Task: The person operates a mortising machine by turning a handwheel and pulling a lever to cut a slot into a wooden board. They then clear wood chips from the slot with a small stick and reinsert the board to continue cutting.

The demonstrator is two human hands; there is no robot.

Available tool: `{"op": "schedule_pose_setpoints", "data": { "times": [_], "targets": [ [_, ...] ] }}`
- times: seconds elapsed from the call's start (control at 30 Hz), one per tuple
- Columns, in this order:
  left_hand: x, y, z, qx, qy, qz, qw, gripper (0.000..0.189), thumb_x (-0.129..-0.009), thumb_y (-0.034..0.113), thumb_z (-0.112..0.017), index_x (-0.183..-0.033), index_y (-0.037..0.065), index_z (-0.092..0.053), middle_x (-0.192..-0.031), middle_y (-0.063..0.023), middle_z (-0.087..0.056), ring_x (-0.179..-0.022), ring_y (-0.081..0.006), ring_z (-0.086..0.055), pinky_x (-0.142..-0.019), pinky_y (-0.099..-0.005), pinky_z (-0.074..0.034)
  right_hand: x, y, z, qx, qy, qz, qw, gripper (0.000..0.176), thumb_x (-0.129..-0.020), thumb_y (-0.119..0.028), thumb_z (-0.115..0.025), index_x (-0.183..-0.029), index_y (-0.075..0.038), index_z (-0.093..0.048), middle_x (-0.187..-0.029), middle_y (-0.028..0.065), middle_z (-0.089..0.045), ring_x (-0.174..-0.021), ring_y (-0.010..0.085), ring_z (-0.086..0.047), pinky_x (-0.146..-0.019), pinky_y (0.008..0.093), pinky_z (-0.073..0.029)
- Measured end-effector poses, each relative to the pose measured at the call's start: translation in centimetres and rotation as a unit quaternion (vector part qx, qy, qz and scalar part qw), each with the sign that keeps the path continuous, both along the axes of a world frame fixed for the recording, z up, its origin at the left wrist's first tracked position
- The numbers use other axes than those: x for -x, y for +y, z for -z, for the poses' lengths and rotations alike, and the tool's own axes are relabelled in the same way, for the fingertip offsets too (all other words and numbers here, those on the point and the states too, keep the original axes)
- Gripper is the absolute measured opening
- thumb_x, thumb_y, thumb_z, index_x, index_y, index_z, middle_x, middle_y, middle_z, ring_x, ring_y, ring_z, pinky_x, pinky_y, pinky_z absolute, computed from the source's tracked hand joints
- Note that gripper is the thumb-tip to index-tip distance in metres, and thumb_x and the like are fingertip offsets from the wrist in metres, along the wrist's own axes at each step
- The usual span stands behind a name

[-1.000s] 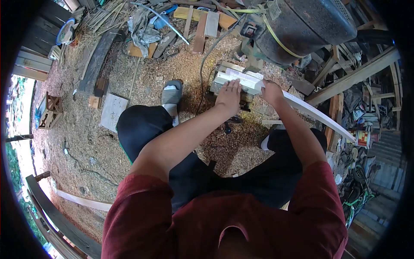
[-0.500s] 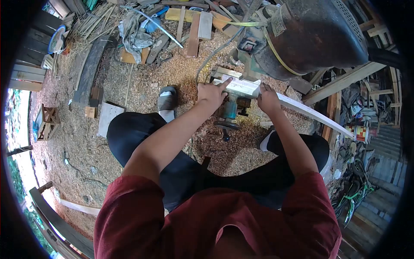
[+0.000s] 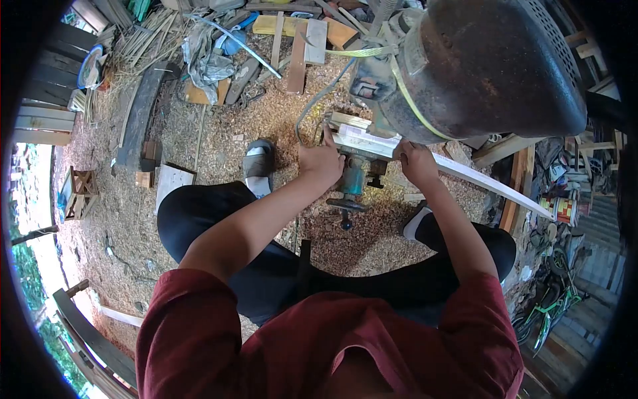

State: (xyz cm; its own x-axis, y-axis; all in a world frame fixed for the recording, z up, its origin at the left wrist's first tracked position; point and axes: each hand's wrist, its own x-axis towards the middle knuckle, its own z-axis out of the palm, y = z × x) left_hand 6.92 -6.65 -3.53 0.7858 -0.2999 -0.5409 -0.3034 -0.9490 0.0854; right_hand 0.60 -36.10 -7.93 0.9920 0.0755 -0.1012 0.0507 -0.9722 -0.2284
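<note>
A long pale wooden bar (image 3: pixel 488 178) lies across the small table of a bench machine and reaches out to the right. My left hand (image 3: pixel 320 161) is closed at the bar's left end, its index finger stretched upward along the end and the other fingers curled at the near edge. Around the bar, right of the machine table, my right hand (image 3: pixel 417 163) is closed with bent fingers. Behind the bar is a short wooden block (image 3: pixel 350 120). Under the table sits a greenish vise body (image 3: pixel 353 178) with a handwheel (image 3: pixel 347 205). The machine's large dark housing (image 3: pixel 492 66) looms above and hides part of the bar's far side.
Wood chips (image 3: pixel 266 226) cover the ground. Boards (image 3: pixel 298 56) and a grey plastic sheet (image 3: pixel 207 60) lie at the back. A dark curved beam (image 3: pixel 141 120) is on the left. A cable (image 3: pixel 312 106) hangs by the machine, and a green bicycle (image 3: pixel 548 309) stands lower right.
My left hand has slid left along the bar, its index finger going from the bar's top to its left end. My right hand's fingers are more bent. The view has shifted slightly.
</note>
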Motion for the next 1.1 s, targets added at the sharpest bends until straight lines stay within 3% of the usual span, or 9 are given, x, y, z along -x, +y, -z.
{"op": "schedule_pose_setpoints", "data": {
  "times": [0.17,0.27,0.33,0.47,0.57,0.73,0.83,0.93,1.1],
  "targets": [
    [0.3,0.1,0.4,0.027,-0.029,0.111,0.993,0.09,-0.107,0.04,-0.053,-0.174,0.007,-0.003,-0.094,-0.0099,-0.081,-0.08,-0.0304,-0.075,-0.089,-0.056,-0.048,0.1,-0.2,-0.4,-0.036,-0.019,-0.009,0.999,0.014,-0.092,-0.007,-0.069,-0.106,-0.008,-0.069,-0.102,0.0179,-0.074,-0.103,0.0399,-0.07,-0.096,0.0516,-0.054],
    [0.2,-0.4,1.7,0.042,-0.038,0.116,0.992,0.092,-0.107,0.04,-0.055,-0.173,0.003,-0.002,-0.086,-0.0096,-0.077,-0.072,-0.0313,-0.074,-0.068,-0.0518,-0.054,0.1,0.4,-0.9,-0.075,-0.038,-0.01,0.996,0.01,-0.091,-0.006,-0.07,-0.099,-0.01,-0.067,-0.094,0.0159,-0.073,-0.096,0.0397,-0.071,-0.09,0.0525,-0.055],
    [0.4,-1.0,0.9,0.026,-0.011,0.091,0.995,0.091,-0.107,0.04,-0.056,-0.174,0.005,-0.003,-0.093,-0.0103,-0.08,-0.078,-0.0307,-0.076,-0.088,-0.0525,-0.047,0.0,0.1,-0.5,-0.086,-0.056,-0.005,0.995,0.01,-0.091,-0.005,-0.071,-0.096,-0.011,-0.065,-0.09,0.015,-0.072,-0.093,0.0396,-0.07,-0.087,0.0527,-0.055],
    [0.5,-1.1,0.5,0.027,0.0,0.08,0.996,0.091,-0.106,0.043,-0.058,-0.174,0.006,-0.008,-0.099,-0.0105,-0.08,-0.09,-0.0306,-0.074,-0.091,-0.0504,-0.046,-0.4,-0.3,0.4,-0.097,-0.056,-0.006,0.994,0.009,-0.09,-0.005,-0.07,-0.093,-0.011,-0.066,-0.089,0.0152,-0.071,-0.092,0.0396,-0.07,-0.084,0.0526,-0.055],
    [1.1,-0.4,1.7,0.044,-0.117,0.133,0.983,0.089,-0.104,0.04,-0.061,-0.171,-0.001,-0.019,-0.112,-0.0159,-0.075,-0.105,-0.0312,-0.068,-0.088,-0.0475,-0.05,-0.5,0.4,-0.8,-0.086,-0.05,-0.002,0.995,0.008,-0.089,-0.004,-0.07,-0.093,-0.011,-0.066,-0.092,0.0157,-0.072,-0.092,0.0395,-0.07,-0.084,0.0526,-0.056],
    [1.5,-0.4,1.6,0.057,-0.164,0.146,0.974,0.081,-0.097,0.037,-0.069,-0.162,-0.004,-0.041,-0.155,-0.0216,-0.048,-0.135,-0.0341,-0.05,-0.106,-0.0466,-0.043,-0.6,-0.3,0.6,-0.078,-0.038,0.011,0.996,0.008,-0.09,-0.005,-0.07,-0.094,-0.01,-0.067,-0.096,0.0156,-0.072,-0.095,0.0386,-0.071,-0.084,0.0523,-0.057],
    [1.7,0.0,2.7,0.065,-0.274,0.203,0.938,0.082,-0.099,0.035,-0.067,-0.164,-0.005,-0.036,-0.168,-0.0231,-0.035,-0.15,-0.0383,-0.04,-0.12,-0.0509,-0.036,-0.4,-0.6,1.2,-0.084,-0.062,-0.004,0.995,0.008,-0.09,-0.005,-0.07,-0.095,-0.011,-0.067,-0.096,0.0153,-0.072,-0.096,0.0379,-0.071,-0.085,0.0516,-0.057],
    [1.1,0.7,4.0,0.138,-0.235,0.199,0.941,0.085,-0.101,0.032,-0.066,-0.166,-0.007,-0.028,-0.176,-0.0225,-0.022,-0.161,-0.04,-0.028,-0.131,-0.0518,-0.025,-0.3,-0.5,1.2,-0.081,-0.065,0.0,0.995,0.01,-0.089,-0.005,-0.07,-0.097,-0.012,-0.067,-0.097,0.0144,-0.073,-0.097,0.0383,-0.071,-0.086,0.0517,-0.056],
    [0.8,1.1,4.7,0.178,-0.206,0.195,0.942,0.087,-0.102,0.031,-0.064,-0.168,-0.006,-0.021,-0.177,-0.0224,-0.019,-0.162,-0.0398,-0.026,-0.133,-0.0495,-0.023,-0.2,-1.0,1.4,-0.096,-0.052,0.001,0.994,0.015,-0.089,-0.004,-0.07,-0.101,-0.012,-0.066,-0.101,0.0145,-0.073,-0.1,0.0399,-0.071,-0.087,0.0532,-0.053]
  ]
}}
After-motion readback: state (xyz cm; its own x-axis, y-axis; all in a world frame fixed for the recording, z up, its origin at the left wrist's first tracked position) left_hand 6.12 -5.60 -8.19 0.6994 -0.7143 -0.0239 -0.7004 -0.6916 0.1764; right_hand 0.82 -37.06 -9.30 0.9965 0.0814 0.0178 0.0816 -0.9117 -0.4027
